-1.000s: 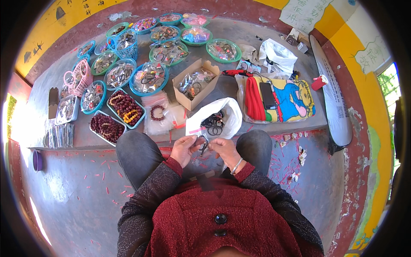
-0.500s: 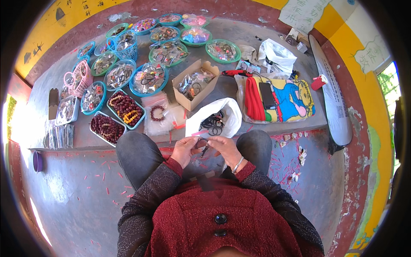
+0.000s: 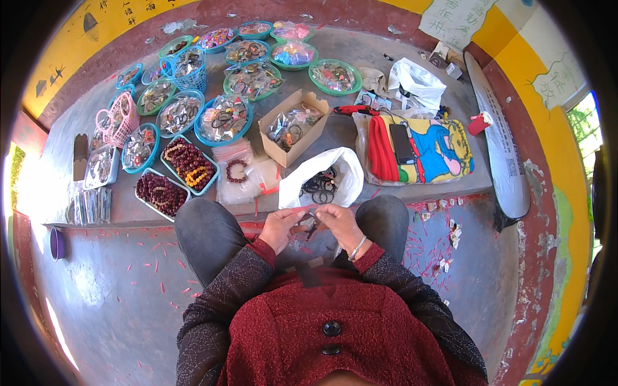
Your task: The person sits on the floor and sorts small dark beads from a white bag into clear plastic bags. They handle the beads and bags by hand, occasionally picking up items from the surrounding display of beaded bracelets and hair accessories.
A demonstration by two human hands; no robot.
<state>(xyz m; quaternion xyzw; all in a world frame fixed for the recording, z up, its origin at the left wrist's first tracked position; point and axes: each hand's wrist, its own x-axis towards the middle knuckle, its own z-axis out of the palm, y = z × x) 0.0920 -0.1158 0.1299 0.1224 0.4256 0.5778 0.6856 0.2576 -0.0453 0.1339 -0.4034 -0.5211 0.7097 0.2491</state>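
Chipped, rough maroon-&-yellow wall (image 3: 544, 206) borders a smooth grey concrete ledge (image 3: 344, 132). Landmark = crinkly white bag (image 3: 353, 183), soft dark loops (image 3: 322, 186) inside. Far L of bag: pink plastic lattice basket (image 3: 111, 135). Nearer L: round, glossy dark-red beads (image 3: 161, 192) in trays. Behind-L of bag: stiff cardboard box (image 3: 277, 151). Just in front of bag: L hand (image 3: 278, 229), thumb & fingertips pinching small, thin dark item (image 3: 310, 225); R hand (image 3: 341, 225) pinching it too, so item's b/w them. R of bag: folded, fuzzy multicol. towel (image 3: 444, 151) w/ flat dark phone (image 3: 403, 143) on top.
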